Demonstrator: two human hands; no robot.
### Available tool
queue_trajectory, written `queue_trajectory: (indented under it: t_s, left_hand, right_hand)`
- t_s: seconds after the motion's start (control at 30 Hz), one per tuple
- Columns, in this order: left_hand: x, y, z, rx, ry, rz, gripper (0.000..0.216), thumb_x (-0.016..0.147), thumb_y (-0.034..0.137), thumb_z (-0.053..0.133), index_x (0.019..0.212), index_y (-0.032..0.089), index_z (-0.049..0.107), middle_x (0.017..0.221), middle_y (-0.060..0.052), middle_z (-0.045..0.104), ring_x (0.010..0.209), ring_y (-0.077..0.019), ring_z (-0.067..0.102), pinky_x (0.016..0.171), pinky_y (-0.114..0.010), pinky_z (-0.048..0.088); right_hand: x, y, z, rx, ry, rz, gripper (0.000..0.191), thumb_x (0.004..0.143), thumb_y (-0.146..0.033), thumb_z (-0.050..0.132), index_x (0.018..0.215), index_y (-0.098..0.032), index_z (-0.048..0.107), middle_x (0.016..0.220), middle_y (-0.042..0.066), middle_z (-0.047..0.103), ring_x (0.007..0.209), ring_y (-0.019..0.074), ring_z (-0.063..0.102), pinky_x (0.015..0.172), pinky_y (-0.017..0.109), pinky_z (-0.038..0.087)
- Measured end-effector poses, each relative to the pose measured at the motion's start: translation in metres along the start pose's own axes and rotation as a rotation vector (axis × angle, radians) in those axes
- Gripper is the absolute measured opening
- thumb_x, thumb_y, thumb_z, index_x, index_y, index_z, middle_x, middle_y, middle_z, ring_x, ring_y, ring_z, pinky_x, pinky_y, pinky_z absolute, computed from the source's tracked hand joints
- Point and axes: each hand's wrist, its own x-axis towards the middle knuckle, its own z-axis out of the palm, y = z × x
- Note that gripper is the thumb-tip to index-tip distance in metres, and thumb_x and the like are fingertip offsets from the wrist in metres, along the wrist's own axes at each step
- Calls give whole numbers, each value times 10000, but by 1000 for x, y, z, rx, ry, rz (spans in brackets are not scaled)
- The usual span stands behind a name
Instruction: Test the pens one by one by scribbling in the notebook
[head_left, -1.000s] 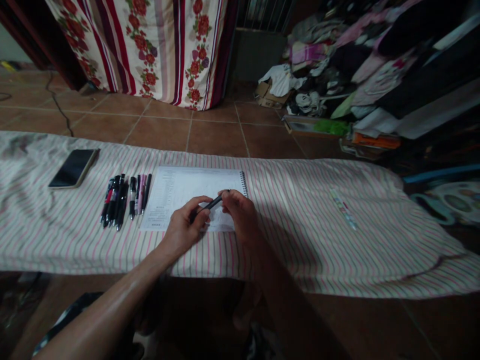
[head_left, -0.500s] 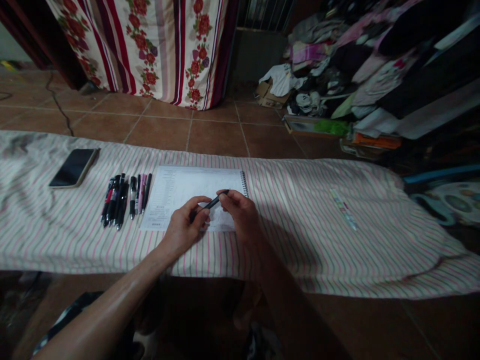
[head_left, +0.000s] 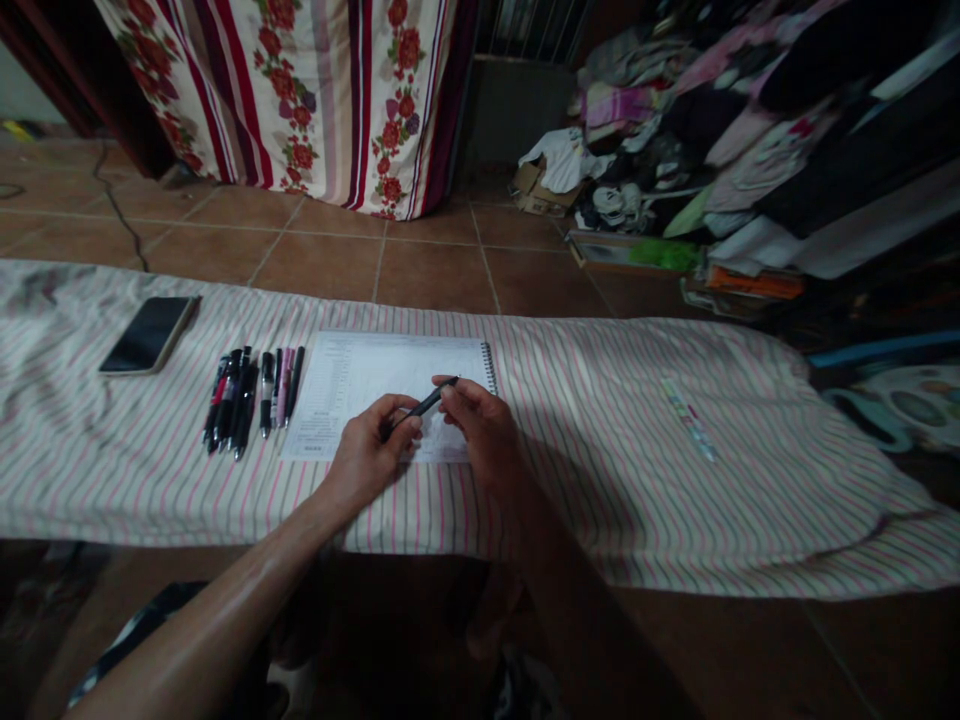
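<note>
Left hand [head_left: 366, 456]: fingers curled, thumb and forefinger pinching the lower end of a dark pen [head_left: 422, 404].
Right hand [head_left: 484, 428]: fingertips pressed together around the upper end of the same pen, the wrist resting near the table edge.
Pen: held between both hands, slanting up to the right, just above the near part of the notebook [head_left: 375, 372]. Its tip is not on the paper, and I cannot tell whether it has a cap.
Notebook: lies open and flat on the striped cloth [head_left: 637, 480], with the spiral on its right edge. The page has faint printed lines, and any writing is too dim to read.
Row of pens [head_left: 251, 398]: about eight lie side by side just left of the notebook, with neither hand on them.
Progress, as I judge it: one pen is picked up and being handled over the page, but no stroke is under way. The others lie in their row.
Phone [head_left: 148, 334]: lies screen dark, left of the row.
Lone marker [head_left: 688, 420]: lies well apart, on the right of the cloth.
</note>
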Motion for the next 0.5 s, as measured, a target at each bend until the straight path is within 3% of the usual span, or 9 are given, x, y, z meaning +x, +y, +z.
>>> queue_trajectory:
  t_s: [0.2,0.5]
  left_hand:
    - [1,-2,0,56,9,-12,169,802,322,556,906,189,570,614,40,561,578,-111,550,582,-241,444]
    - [3,-12,-2,151,13,25,181,798,329,563,919,194,582,714,15,602,637,-131,569,599,-256,440]
  right_hand:
    - [2,3,-1,-10,-18,0,325,690,-416,644,926,-198,698,717,1,622,655,116,535,608,246,433]
    - [2,3,-2,9,-16,-1,278,699,-379,638,913,-214,699,706,-16,604,629,99,512,614,241,425]
